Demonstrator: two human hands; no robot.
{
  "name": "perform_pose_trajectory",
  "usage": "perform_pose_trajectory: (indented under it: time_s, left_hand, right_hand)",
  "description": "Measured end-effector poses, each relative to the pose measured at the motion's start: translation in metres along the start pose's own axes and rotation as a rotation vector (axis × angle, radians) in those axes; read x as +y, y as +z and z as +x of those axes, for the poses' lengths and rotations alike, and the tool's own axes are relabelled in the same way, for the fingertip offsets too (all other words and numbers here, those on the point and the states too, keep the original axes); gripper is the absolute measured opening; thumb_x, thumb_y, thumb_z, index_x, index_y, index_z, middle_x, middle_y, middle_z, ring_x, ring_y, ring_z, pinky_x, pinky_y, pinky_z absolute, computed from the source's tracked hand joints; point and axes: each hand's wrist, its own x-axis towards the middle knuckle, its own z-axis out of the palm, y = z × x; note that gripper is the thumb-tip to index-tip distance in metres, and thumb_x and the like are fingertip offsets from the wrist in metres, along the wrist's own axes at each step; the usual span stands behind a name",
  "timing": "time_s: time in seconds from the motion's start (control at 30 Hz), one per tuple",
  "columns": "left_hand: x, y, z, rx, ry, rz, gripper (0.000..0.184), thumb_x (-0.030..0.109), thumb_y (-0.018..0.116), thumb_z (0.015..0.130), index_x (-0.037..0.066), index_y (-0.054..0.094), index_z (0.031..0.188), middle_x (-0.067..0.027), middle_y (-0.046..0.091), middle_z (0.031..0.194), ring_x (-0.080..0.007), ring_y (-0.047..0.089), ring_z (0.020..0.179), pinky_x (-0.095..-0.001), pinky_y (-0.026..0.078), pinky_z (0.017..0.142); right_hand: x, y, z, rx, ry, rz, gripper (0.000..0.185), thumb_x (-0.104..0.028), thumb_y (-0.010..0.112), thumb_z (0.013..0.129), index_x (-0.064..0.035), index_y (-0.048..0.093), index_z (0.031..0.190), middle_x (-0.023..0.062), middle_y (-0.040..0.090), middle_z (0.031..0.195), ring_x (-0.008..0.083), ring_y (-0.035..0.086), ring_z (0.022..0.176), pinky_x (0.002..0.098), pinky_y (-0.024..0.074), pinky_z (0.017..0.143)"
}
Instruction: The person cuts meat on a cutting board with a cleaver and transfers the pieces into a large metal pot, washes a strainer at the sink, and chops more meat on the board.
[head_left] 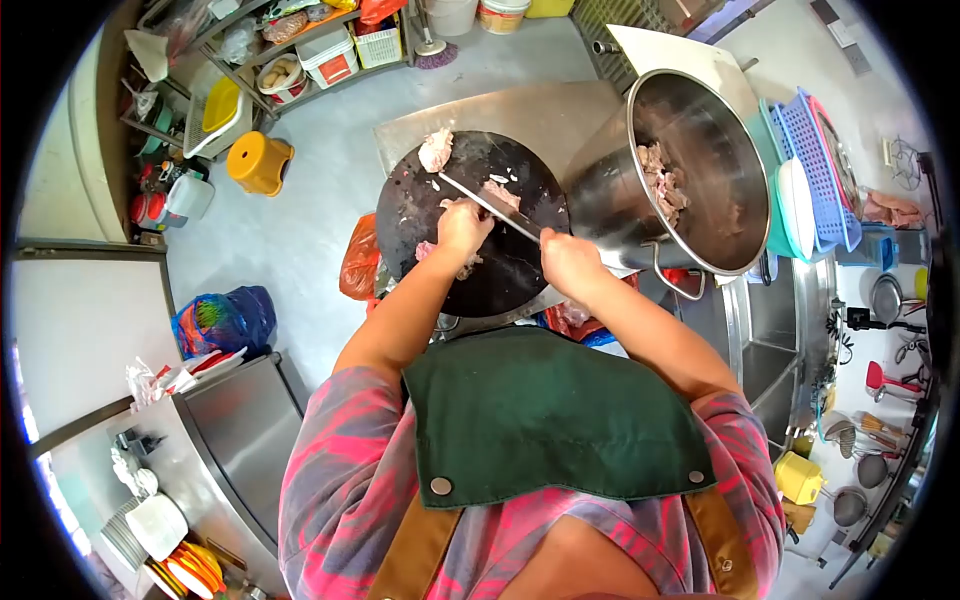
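A round dark chopping board (505, 275) lies in front of me on a steel surface. My right hand (570, 262) is closed around the handle of a long knife (497, 208), whose blade slants across the board to the far left. Close beside the blade on the near side, my left hand (465, 230) has its fingers curled down; what they hold, if anything, is hidden. One piece of meat (503, 194) lies just beyond the blade. A larger pale lump of meat (436, 151) sits near the board's far left edge. More meat (425, 250) shows beside my left wrist.
A tall steel pot (610, 165) with meat pieces (662, 185) inside stands right of the board. An orange-red plastic bag (360, 258) hangs at the board's left. Stacked baskets (808, 160) and a steel sink (772, 330) are farther right. A yellow stool (260, 163) stands on the floor.
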Motion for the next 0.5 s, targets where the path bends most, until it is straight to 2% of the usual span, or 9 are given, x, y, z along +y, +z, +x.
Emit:
perform_pose_trajectory:
  time_s: [0.03,0.07,0.2,0.3,0.37,0.5]
  left_hand:
    - [0.002,0.001,0.002,0.012,0.127,-0.021,0.018,0.014,0.065,0.067,0.007,0.063,0.082,-0.0133,0.062,0.080,-0.0320,0.060,0.081,-0.0398,0.049,0.072]
    - [0.007,0.001,0.000,0.049,0.117,0.024,0.016,0.015,0.066,0.066,0.007,0.062,0.078,-0.0123,0.061,0.078,-0.0313,0.059,0.082,-0.0404,0.048,0.073]
    - [0.007,0.000,0.005,0.005,0.152,-0.011,0.011,0.011,0.064,0.064,0.006,0.059,0.072,-0.0105,0.059,0.071,-0.0299,0.058,0.073,-0.0398,0.047,0.065]
    - [0.007,-0.008,0.006,-0.002,0.153,-0.045,0.012,0.012,0.065,0.064,0.006,0.057,0.071,-0.0100,0.057,0.070,-0.0298,0.057,0.072,-0.0396,0.046,0.063]
    - [0.005,-0.012,0.005,0.033,0.188,-0.012,0.011,0.012,0.063,0.066,0.008,0.056,0.073,-0.0086,0.056,0.071,-0.0288,0.056,0.073,-0.0389,0.045,0.063]
    - [0.008,-0.020,-0.003,-0.030,0.251,0.030,0.012,0.011,0.062,0.066,0.009,0.056,0.075,-0.0073,0.052,0.072,-0.0286,0.055,0.073,-0.0381,0.045,0.063]
  right_hand:
    - [0.000,0.002,0.014,-0.016,0.043,0.028,0.013,-0.005,0.050,0.076,0.0024,0.055,0.085,0.0218,0.064,0.079,0.0354,0.065,0.073,0.0416,0.0521,0.065]
    - [-0.001,0.005,0.024,-0.030,0.085,0.093,0.015,-0.008,0.049,0.079,0.0013,0.056,0.088,0.0210,0.064,0.081,0.0363,0.064,0.078,0.0427,0.0511,0.070]
    - [0.006,0.010,0.030,0.050,0.178,0.203,0.018,-0.018,0.047,0.087,-0.0024,0.055,0.091,0.0208,0.064,0.083,0.0378,0.062,0.081,0.0464,0.0489,0.072]
    - [0.025,0.021,0.009,0.162,0.216,0.308,0.023,-0.023,0.047,0.089,-0.0012,0.053,0.088,0.0228,0.062,0.079,0.0410,0.060,0.075,0.0482,0.0474,0.069]
    - [0.036,0.028,-0.018,0.097,0.206,0.312,0.023,-0.024,0.047,0.089,-0.0010,0.052,0.088,0.0236,0.062,0.077,0.0418,0.060,0.073,0.0489,0.0470,0.068]
    - [0.037,0.022,-0.061,-0.029,0.217,0.303,0.023,-0.023,0.048,0.089,-0.0007,0.052,0.087,0.0246,0.061,0.075,0.0427,0.059,0.072,0.0500,0.0466,0.066]
